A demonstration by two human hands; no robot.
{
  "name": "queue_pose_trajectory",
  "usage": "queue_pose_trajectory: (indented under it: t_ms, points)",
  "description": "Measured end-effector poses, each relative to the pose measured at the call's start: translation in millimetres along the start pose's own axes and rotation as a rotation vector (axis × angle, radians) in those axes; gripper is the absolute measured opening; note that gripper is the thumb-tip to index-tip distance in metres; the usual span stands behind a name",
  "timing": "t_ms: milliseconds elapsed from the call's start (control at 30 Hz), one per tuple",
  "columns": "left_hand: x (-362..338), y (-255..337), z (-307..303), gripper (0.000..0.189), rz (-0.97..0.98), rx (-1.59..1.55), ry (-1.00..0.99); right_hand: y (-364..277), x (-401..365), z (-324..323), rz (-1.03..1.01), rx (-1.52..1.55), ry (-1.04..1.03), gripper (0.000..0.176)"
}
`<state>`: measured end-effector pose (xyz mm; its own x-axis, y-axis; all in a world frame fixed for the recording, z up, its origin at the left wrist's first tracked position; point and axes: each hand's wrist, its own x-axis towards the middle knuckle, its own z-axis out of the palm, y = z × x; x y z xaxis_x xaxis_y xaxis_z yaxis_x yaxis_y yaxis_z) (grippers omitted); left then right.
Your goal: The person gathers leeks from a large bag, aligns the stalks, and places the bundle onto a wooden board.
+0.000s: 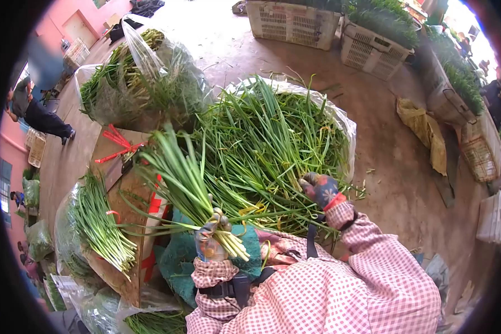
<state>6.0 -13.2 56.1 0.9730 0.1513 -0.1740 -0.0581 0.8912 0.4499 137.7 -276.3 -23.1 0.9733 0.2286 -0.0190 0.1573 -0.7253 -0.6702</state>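
Note:
My left hand (211, 240), in a patterned glove, is closed around the lower stems of a bunch of chives (178, 175). Their green leaves fan up and left, and the pale cut ends stick out to the lower right. My right hand (320, 190), gloved as well, rests at the near right edge of a big heap of loose chives (267, 133) on clear plastic. Its fingers are curled at the stems; what they hold, if anything, is hidden. A tied bundle of chives (103, 222) lies on a board (131, 203) to the left.
Red ties (116, 143) lie at the board's far end. Behind it stands a plastic bag (145, 72) stuffed with greens. White crates (295, 25) of greens line the back and right. A yellow sack (423, 131) lies on the floor; a person (42, 111) is far left.

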Motion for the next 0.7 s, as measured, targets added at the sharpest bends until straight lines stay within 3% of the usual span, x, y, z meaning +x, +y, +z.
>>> queue_pose_trajectory:
  t_ms: [67, 133, 200, 267, 300, 367, 433, 467, 533, 600, 633, 667, 700]
  points:
    - [-3, 4, 12, 0.051, -0.01, 0.09, 0.044, 3, 15, 8, -0.024, -0.43, -0.114, 0.031]
    - [-9, 12, 27, 0.06, -0.072, 0.021, 0.181, -7, 28, 21, -0.024, -0.501, -0.245, 0.034]
    - [-9, 15, 20, 0.06, -0.081, 0.05, 0.196, -11, 34, 15, 0.008, -0.456, -0.29, 0.034]
    - [-10, 16, 24, 0.062, 0.114, 0.059, 0.096, -14, 38, -3, 0.222, -0.008, -0.353, 0.033]
    - [-10, 20, 10, 0.066, 0.079, 0.034, -0.043, -19, 34, -17, 0.227, 0.303, -0.344, 0.029]
    - [-13, 22, 8, 0.065, 0.083, 0.007, -0.054, -70, 14, -76, 0.216, 0.688, -0.42, 0.022]
    - [-13, 22, 17, 0.065, 0.062, -0.054, -0.112, -66, 14, -79, 0.177, 1.124, -0.494, 0.018]
    - [-10, 19, 11, 0.064, 0.089, -0.11, -0.106, -51, 24, -52, 0.098, 0.925, -0.421, 0.016]
    - [-9, 19, 14, 0.066, 0.105, -0.149, -0.081, -62, 16, -39, -0.013, 0.949, -0.545, 0.014]
    - [-15, 19, -5, 0.067, 0.112, -0.184, -0.101, -80, -1, -37, 0.027, 1.172, -0.671, 0.014]
    - [-16, 18, -7, 0.067, 0.138, -0.15, -0.055, -86, -5, -28, 0.134, 1.315, -0.636, 0.013]
    - [-15, 18, -10, 0.068, 0.17, -0.118, -0.021, -93, -3, -23, 0.238, 1.305, -0.647, 0.013]
    - [-12, 18, -17, 0.067, 0.146, -0.105, -0.002, -93, -3, -17, 0.155, 1.228, -0.706, 0.014]
